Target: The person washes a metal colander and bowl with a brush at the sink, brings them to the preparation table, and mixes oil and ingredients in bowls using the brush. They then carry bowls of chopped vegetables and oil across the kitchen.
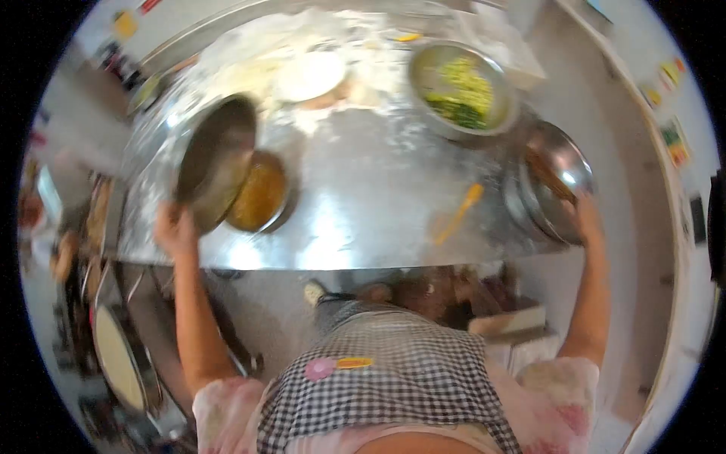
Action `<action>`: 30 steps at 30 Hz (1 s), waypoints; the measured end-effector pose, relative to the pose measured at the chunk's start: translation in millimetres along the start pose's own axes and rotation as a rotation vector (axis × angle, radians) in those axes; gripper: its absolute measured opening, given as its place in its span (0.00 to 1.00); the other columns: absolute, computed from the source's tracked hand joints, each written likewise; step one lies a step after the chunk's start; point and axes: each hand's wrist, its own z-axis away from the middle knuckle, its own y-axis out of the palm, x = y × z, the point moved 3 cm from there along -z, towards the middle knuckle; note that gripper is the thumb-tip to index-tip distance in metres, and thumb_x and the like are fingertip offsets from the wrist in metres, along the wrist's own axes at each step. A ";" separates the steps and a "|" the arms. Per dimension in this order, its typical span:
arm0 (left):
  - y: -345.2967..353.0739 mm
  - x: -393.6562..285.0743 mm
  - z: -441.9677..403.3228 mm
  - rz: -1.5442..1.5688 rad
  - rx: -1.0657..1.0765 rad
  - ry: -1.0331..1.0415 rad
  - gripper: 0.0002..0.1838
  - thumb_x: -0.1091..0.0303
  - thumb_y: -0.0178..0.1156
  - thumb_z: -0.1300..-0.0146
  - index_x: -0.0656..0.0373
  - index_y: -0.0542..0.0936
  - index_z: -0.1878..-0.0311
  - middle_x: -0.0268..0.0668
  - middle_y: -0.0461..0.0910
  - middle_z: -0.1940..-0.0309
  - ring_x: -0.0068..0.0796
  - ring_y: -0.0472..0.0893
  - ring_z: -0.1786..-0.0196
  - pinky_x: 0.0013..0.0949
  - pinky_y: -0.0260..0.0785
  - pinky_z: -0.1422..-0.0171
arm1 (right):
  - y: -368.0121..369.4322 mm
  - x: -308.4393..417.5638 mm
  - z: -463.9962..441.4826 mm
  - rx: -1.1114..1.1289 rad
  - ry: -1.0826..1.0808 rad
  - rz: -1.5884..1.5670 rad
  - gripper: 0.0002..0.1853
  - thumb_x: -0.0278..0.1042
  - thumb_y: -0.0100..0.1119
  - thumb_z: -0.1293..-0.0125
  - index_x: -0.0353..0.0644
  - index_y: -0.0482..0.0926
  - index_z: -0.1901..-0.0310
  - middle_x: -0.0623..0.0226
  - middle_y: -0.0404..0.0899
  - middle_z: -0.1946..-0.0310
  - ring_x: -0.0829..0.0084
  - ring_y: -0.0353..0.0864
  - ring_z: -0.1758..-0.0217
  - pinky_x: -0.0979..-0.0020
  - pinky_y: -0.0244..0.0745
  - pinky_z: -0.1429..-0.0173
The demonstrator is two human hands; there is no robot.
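Gripping the near rim of a large metal bowl (215,155), the left hand (178,231) holds it tipped on its side, its mouth facing right. That edge overlaps a smaller bowl of orange-brown food (259,193); whether they touch, I cannot tell. Farther back, a white round item (311,76) sits amid pale powder (249,72) on the metal surface (340,197). Next come a yellow spoon (457,215) and, behind it, a basin of chopped yellow and green food (463,91). Rightmost, well apart from the left, the right hand (584,218) clasps a shiny bowl (572,168) beside brown sticks (550,175).
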 end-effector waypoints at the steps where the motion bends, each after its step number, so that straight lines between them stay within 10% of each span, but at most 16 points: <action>1: -2.5 1.4 -3.8 -0.043 0.062 0.055 0.04 0.77 0.54 0.54 0.62 0.69 0.76 0.34 0.62 0.83 0.25 0.64 0.78 0.29 0.59 0.72 | 8.2 -3.9 -7.6 0.084 0.006 -0.020 0.23 0.40 0.55 0.40 0.43 0.68 0.44 0.52 0.72 0.49 0.51 0.71 0.47 0.56 0.66 0.44; 6: -7.2 -37.3 -20.3 -0.081 0.027 0.126 0.09 0.79 0.53 0.58 0.61 0.62 0.80 0.38 0.59 0.85 0.29 0.59 0.81 0.31 0.54 0.77 | -18.8 -2.2 -11.6 0.179 0.051 -0.143 0.21 0.31 0.52 0.38 0.40 0.67 0.43 0.50 0.73 0.51 0.55 0.73 0.47 0.60 0.66 0.45; 11: -3.5 -26.4 -29.9 -0.011 -0.014 0.033 0.11 0.81 0.53 0.59 0.60 0.60 0.82 0.39 0.58 0.86 0.30 0.58 0.82 0.30 0.54 0.77 | -32.4 -38.7 6.6 -0.222 0.140 -0.189 0.28 0.28 0.50 0.39 0.41 0.58 0.36 0.55 0.66 0.40 0.57 0.67 0.39 0.62 0.62 0.37; 17: -5.6 -19.3 -39.1 0.045 -0.032 -0.014 0.11 0.80 0.53 0.57 0.60 0.60 0.82 0.38 0.56 0.86 0.27 0.57 0.82 0.30 0.52 0.77 | -55.9 184.6 53.1 -0.118 -0.272 -0.418 0.38 0.17 0.49 0.50 0.46 0.56 0.34 0.58 0.60 0.36 0.61 0.61 0.34 0.64 0.60 0.35; 21: -11.5 -17.4 -43.6 0.171 0.011 -0.107 0.12 0.79 0.52 0.57 0.59 0.58 0.83 0.34 0.55 0.86 0.23 0.56 0.80 0.29 0.52 0.77 | -51.0 349.5 61.1 0.202 -0.604 -0.289 0.35 0.25 0.45 0.43 0.65 0.53 0.33 0.48 0.68 0.49 0.50 0.74 0.51 0.61 0.70 0.48; 25: -15.3 -10.3 -41.3 0.232 0.027 -0.149 0.11 0.79 0.52 0.57 0.60 0.58 0.83 0.34 0.55 0.86 0.22 0.56 0.80 0.28 0.52 0.77 | -102.1 466.5 53.4 -0.069 -0.969 -0.254 0.36 0.20 0.43 0.44 0.67 0.56 0.35 0.51 0.69 0.57 0.51 0.76 0.65 0.59 0.74 0.61; 30: -25.4 -2.3 -36.3 0.330 0.044 -0.152 0.12 0.79 0.52 0.58 0.60 0.58 0.82 0.35 0.56 0.86 0.23 0.56 0.81 0.28 0.52 0.77 | -117.9 529.6 10.9 -0.233 -0.810 -0.160 0.36 0.22 0.45 0.44 0.63 0.52 0.33 0.50 0.70 0.58 0.52 0.77 0.70 0.58 0.74 0.69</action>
